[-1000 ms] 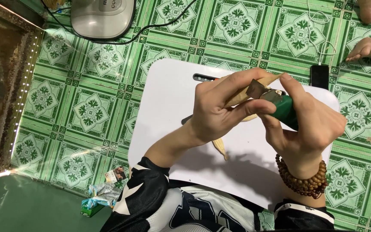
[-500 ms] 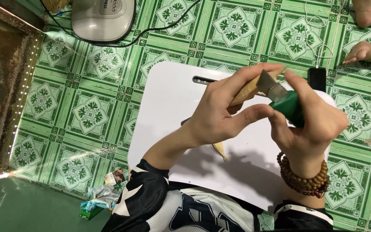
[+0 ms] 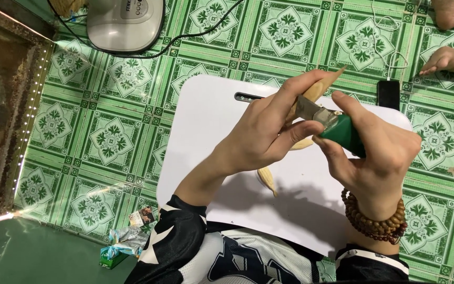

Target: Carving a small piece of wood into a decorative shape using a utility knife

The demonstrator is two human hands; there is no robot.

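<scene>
- Left hand (image 3: 261, 139) is closed around a pale pointed strip of wood or bamboo (image 3: 319, 89), whose tip sticks out past the fingers toward the top of the view.
- Right hand (image 3: 374, 152) grips a green-handled knife (image 3: 342, 129); the short blade lies flat against the strip, close to the left fingertips.
- Both hands are raised over a white lap table (image 3: 206, 126); two pale shavings (image 3: 267, 180) lie on it beneath them.
- Risk: the blade sits just beside the left thumb and forefinger. A slip along the grain would likely carry the edge into them.
- Risk: the strip looks thin, so a deep bite may split it or snap the tip.
- Risk: a phone (image 3: 388, 94) with a white cable rests at the table's far edge, and another person's hand (image 3: 447, 60) is near it. A flying chip could reach there.
</scene>
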